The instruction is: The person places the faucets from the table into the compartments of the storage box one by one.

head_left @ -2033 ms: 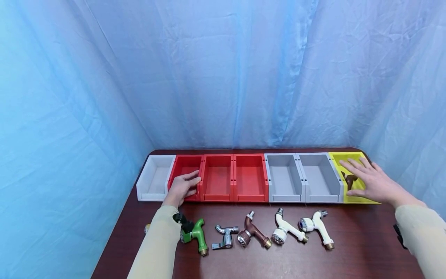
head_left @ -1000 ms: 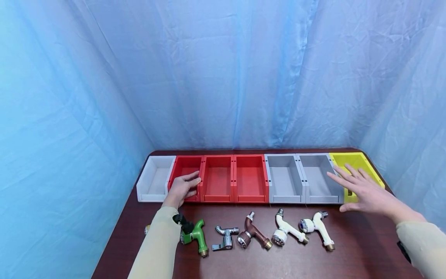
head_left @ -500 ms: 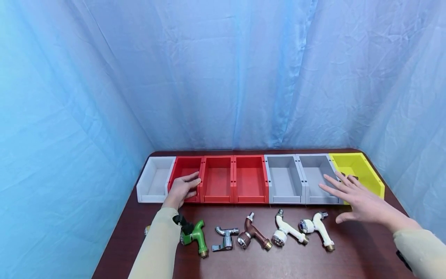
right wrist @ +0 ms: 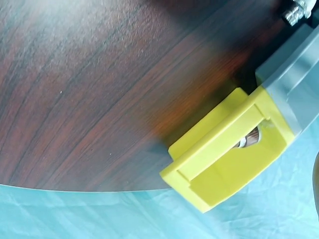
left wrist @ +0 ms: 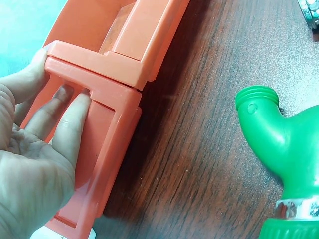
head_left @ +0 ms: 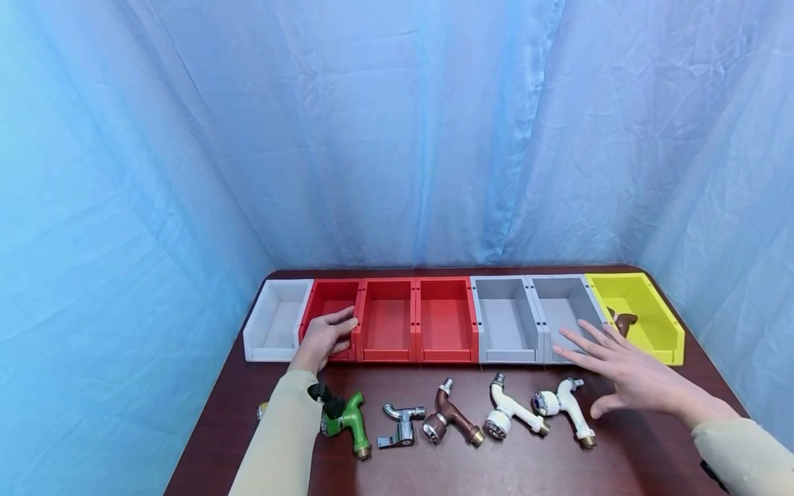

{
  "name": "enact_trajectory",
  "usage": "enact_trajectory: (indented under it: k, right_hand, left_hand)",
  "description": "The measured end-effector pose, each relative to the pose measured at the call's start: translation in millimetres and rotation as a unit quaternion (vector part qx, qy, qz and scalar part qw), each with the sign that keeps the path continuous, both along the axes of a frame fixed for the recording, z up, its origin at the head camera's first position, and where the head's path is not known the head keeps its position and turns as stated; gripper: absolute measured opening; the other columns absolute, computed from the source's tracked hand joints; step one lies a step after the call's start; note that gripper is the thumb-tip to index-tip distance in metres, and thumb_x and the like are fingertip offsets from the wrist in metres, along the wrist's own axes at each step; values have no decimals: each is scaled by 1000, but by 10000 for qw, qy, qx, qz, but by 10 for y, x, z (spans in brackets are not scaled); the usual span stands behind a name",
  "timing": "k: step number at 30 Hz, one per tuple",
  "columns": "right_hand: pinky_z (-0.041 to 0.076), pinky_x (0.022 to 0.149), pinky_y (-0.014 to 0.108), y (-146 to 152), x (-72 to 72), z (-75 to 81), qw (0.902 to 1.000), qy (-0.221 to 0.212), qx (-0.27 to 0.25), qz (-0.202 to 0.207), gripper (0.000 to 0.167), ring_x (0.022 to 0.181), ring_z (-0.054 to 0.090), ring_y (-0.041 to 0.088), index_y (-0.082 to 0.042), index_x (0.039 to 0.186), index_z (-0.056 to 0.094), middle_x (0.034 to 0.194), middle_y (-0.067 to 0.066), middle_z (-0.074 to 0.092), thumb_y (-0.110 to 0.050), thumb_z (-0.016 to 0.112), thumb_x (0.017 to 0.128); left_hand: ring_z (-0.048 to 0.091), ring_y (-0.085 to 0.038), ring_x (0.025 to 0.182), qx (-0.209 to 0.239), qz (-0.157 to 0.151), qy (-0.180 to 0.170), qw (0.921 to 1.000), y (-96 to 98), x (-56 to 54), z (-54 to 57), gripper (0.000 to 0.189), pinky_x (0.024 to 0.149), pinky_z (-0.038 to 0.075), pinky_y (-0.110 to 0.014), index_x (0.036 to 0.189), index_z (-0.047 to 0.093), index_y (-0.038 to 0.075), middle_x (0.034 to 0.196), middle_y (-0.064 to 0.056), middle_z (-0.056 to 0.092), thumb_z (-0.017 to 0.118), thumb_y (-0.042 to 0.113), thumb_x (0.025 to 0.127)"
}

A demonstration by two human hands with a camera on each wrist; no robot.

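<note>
In the head view my left hand (head_left: 322, 339) reaches into the leftmost red bin (head_left: 335, 293) and pinches its side wall. The left wrist view shows the thumb (left wrist: 35, 74) over the top edge and the fingers inside. My right hand (head_left: 626, 375) is spread and holds nothing, over the front of the right grey bin (head_left: 561, 300). Behind it a brown faucet (head_left: 625, 322) lies in the yellow bin (head_left: 660, 331). Two white faucets (head_left: 511, 408) lie on the table near the right hand. By the left sleeve are a green faucet (head_left: 355, 421) and a chrome faucet (head_left: 404, 424).
Along the back of the dark wooden table (head_left: 496, 472) runs a row of bins, with a white bin (head_left: 279, 317) at its left end. Another brown faucet (head_left: 457, 417) lies mid-table. A small yellowish part (head_left: 262, 410) peeks from behind the left sleeve. Blue curtains (head_left: 397, 138) enclose the table.
My right hand has drawn left and toward me from the yellow bin, staying spread, and the brown faucet inside shows again. My left hand keeps its place on the red bin.
</note>
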State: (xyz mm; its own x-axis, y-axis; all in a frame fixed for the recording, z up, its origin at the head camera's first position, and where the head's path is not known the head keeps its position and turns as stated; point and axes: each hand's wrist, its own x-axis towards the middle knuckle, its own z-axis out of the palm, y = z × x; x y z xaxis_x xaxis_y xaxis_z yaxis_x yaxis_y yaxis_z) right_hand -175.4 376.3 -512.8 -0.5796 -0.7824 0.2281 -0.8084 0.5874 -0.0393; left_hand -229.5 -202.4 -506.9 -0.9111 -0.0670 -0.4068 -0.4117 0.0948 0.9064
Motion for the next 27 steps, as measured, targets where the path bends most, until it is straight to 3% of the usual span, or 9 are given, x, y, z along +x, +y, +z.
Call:
enact_trajectory:
  k: [10, 16, 27]
  right_hand:
    - [-7, 127, 38, -116, 72, -53, 9986, 210, 19, 478, 115, 157, 11, 35, -18, 155, 47, 160, 19, 39, -81, 70, 62]
    - [-6, 127, 36, -156, 134, -102, 9977, 111, -108, 659, 115, 155, 21, 37, -18, 152, 51, 158, 19, 43, -80, 72, 57]
    - [-9, 126, 39, -230, 242, -277, 9939, 243, -207, 1053, 115, 153, 23, 39, -16, 150, 54, 153, 22, 48, -80, 71, 55]
  left_hand:
    - [59, -38, 128, 8, -33, 11, 10000, -10, -15, -32, 56, 97, 55, -42, 148, 57, 26, 152, -14, 47, 74, 31, 95]
    - [60, -36, 128, 11, -44, 7, 10000, -7, -27, -34, 55, 97, 55, -41, 148, 57, 26, 153, -13, 48, 73, 31, 96]
    - [61, -37, 127, 36, 0, 44, 10000, -3, -4, -28, 55, 96, 56, -42, 147, 58, 25, 151, -14, 49, 74, 31, 95]
